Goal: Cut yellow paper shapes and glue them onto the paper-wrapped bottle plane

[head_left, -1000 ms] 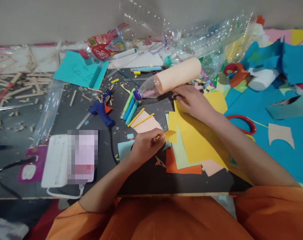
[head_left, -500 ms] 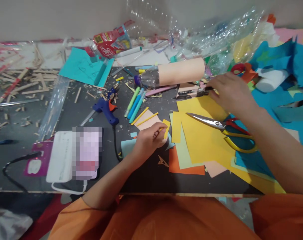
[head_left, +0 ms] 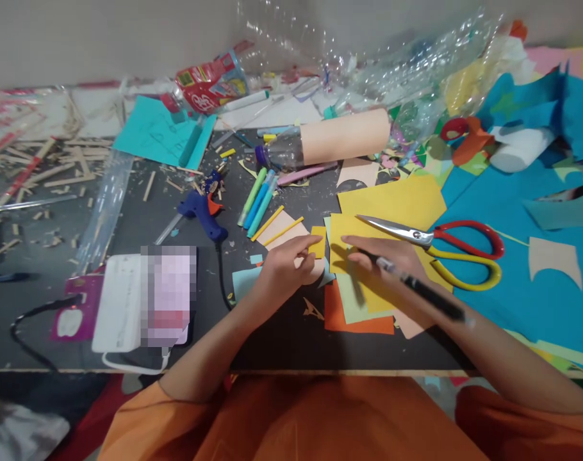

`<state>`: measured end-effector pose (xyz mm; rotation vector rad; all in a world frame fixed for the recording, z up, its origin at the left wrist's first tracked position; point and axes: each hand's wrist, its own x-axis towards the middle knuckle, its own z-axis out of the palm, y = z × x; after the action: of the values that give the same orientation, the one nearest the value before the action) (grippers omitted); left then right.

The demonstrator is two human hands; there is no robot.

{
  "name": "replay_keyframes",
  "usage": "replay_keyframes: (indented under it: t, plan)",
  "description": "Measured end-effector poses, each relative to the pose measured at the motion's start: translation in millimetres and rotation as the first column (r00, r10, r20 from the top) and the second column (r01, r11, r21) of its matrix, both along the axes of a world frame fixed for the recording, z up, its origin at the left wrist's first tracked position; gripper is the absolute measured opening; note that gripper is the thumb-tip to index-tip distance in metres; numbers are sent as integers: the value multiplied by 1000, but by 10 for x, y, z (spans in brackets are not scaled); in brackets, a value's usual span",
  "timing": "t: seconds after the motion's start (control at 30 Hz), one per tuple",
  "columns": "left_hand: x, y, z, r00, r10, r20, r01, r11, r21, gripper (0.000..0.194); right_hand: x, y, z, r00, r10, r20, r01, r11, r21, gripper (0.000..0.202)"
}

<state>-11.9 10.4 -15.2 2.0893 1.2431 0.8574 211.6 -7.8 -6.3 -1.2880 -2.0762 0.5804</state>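
Observation:
My left hand [head_left: 287, 261] is closed in a pinch on a small yellow paper piece [head_left: 317, 242], just above the dark table. To its right, my right hand [head_left: 392, 255] holds a pen [head_left: 423, 296] with a dark barrel, slightly blurred, its back end slanting toward my forearm. That hand is over stacked yellow paper [head_left: 392, 200], with the index finger stretched toward the small piece. Scissors [head_left: 419, 237] with one red and one yellow handle lie on the sheets just behind it. A peach paper piece with two thin yellow strips [head_left: 284, 233] lies behind my left hand.
Green and blue markers [head_left: 259, 202] and a blue glue gun [head_left: 202, 214] lie left of centre. Behind them rests a bottle wrapped in peach paper [head_left: 346, 137]. A phone [head_left: 171, 294] and a white power bank [head_left: 118, 304] are at left, wood sticks [head_left: 56, 168] beyond.
My right hand has come from the back right toward my left hand, bringing the pen from beside the wrapped bottle. The scissors' handles are now uncovered. My left hand has barely moved.

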Motion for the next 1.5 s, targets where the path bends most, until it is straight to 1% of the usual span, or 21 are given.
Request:
replay_keyframes:
  t: [0.07, 0.1, 0.17, 0.23, 0.33, 0.47, 0.57, 0.63, 0.73, 0.83, 0.9, 0.93, 1.0, 1.07, 1.13, 1.17, 1.27, 1.33, 1.4, 1.47, 1.5]
  plan:
    - [-11, 20, 21, 1000, 28, -2, -28, 999, 29, 30, -33, -24, -41, 995, 79, 65, -87, 987, 138, 20]
    - [-15, 26, 34, 999, 41, -7, -41, 999, 28, 30, -54, -17, -54, 986, 128, 111, -147, 972, 184, 21]
    - [-22, 31, 62, 998, 66, -25, -66, 998, 7, 32, -106, 27, -76, 947, 216, 236, -266, 941, 209, 24]
    - [-27, 30, 88, 995, 92, -36, -92, 996, -12, 33, -165, 106, -104, 918, 252, 306, -312, 936, 164, 25]
    - [-43, 38, 123, 989, 141, -34, -142, 989, -33, 32, -253, 273, -156, 918, 255, 303, -291, 953, 82, 27]
    - [-85, 72, 168, 970, 241, -14, -242, 967, -78, 34, -341, 492, -200, 951, 225, 214, -227, 974, -15, 31]
    - [-112, 93, 201, 954, 301, 0, -300, 949, -101, 33, -370, 561, -192, 966, 189, 176, -187, 982, -25, 32]
    - [-117, 97, 214, 952, 306, 0, -304, 947, -108, 33, -362, 557, -182, 965, 191, 182, -192, 981, -10, 31]
    - [-107, 94, 203, 963, 268, 3, -266, 957, -113, 34, -300, 530, -184, 958, 201, 205, -212, 977, 33, 31]
    - [-89, 87, 150, 976, 216, 4, -214, 969, -126, 34, -209, 513, -194, 962, 199, 185, -218, 972, 90, 28]
    - [-74, 74, 99, 983, 183, 18, -180, 978, -108, 33, -163, 489, -176, 980, 153, 129, -169, 978, 123, 25]
    - [-63, 63, 74, 987, 159, 32, -156, 984, -87, 31, -150, 466, -155, 990, 111, 87, -121, 985, 125, 23]
    - [-35, 30, 38, 993, 96, 64, -94, 995, -37, 27, -151, 392, -92, 1000, 9, -23, -8, 998, 62, 21]
    - [2, -13, 25, 996, 21, 90, -18, 999, -28, 23, -186, 300, -21, 987, -74, -140, 62, 994, -85, 17]
    - [41, -55, 30, 992, -44, 118, 52, 997, -62, 23, -238, 223, 26, 963, -100, -250, 46, 975, -215, 5]
    - [57, -72, 34, 989, -68, 128, 79, 994, -81, 25, -264, 199, 35, 945, -105, -308, 19, 963, -267, 4]
    - [84, -94, 36, 987, -105, 118, 118, 987, -113, 31, -313, 198, 13, 885, -132, -447, -57, 921, -385, 19]
    - [78, -87, 37, 992, -95, 82, 106, 986, -129, 31, -319, 231, -12, 868, -140, -477, -86, 903, -421, 19]
    - [57, -75, 58, 995, -85, 44, 90, 987, -131, 29, -311, 259, -31, 876, -133, -463, -78, 910, -408, 15]
    - [32, -73, 109, 995, -95, -20, 93, 992, -84, 22, -300, 268, -48, 895, -136, -424, -32, 930, -366, 12]
    - [22, -81, 142, 993, -98, -64, 95, 995, -38, 17, -297, 264, -58, 911, -132, -390, -12, 939, -345, 11]
